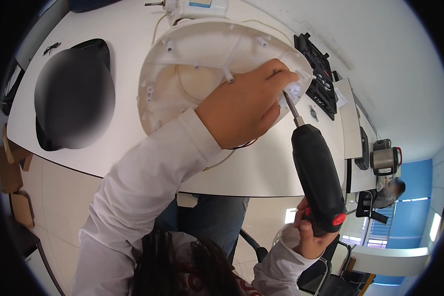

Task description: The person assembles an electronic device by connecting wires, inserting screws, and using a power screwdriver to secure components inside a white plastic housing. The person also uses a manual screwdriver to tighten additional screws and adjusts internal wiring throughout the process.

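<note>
A large white plastic housing [207, 54] lies on the table with its hollow inside up, showing screw posts. My left hand [246, 101] reaches over it, fingers curled closed around a small whitish round part [293, 91] at the housing's right edge. The palm hides part of that grip. In my right hand [312, 239] is a black electric screwdriver [318, 167] with a red button, held by its rear end. Its metal bit slants up and left, and the tip meets the round part beside my left fingers. Thin wires show beneath my left wrist.
Behind the housing stands a white motor-like unit [197, 9] with a metal shaft. An opened black tool case [320, 79] lies at the right. A black cap-like object [74, 96], partly blurred, is at the left. A person [387, 193] sits far right.
</note>
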Demonstrator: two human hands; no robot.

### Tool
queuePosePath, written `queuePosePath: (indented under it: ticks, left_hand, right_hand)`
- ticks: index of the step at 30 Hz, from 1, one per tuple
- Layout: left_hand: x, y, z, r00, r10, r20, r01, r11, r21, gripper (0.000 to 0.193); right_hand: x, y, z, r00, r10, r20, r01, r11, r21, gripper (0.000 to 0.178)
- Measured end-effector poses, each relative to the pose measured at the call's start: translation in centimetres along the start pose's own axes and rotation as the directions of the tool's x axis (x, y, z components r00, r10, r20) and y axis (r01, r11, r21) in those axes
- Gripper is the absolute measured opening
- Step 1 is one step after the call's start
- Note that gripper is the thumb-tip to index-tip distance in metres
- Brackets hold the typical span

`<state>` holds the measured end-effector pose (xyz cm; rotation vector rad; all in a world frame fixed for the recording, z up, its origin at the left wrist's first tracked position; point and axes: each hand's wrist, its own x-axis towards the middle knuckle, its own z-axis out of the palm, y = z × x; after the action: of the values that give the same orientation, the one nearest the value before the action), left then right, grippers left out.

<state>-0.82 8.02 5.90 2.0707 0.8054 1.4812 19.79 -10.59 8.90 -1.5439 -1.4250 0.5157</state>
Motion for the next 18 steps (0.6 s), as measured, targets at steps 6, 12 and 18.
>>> queuePosePath:
  ticks: [6,12,18]
  left_hand:
    - [0.09,-0.18,0.2,0.999,0.017,-0.031,-0.017,1.0,-0.016,0.037]
    - [0.33,0.51,-0.06,0.999,-0.018,-0.026,0.017,0.998,-0.065,0.031]
    - [0.49,0.69,-0.28,1.0,-0.03,0.003,0.03,0.997,-0.068,0.026]
  right_hand:
    - [0.07,0.37,-0.28,0.999,0.006,0.036,-0.007,0.999,0.051,0.074]
    - [-0.13,0.78,-0.08,0.999,0.021,0.037,-0.024,0.996,0.08,0.074]
    - [0.14,0.51,0.05,0.998,0.032,0.053,-0.036,0.996,0.08,0.072]
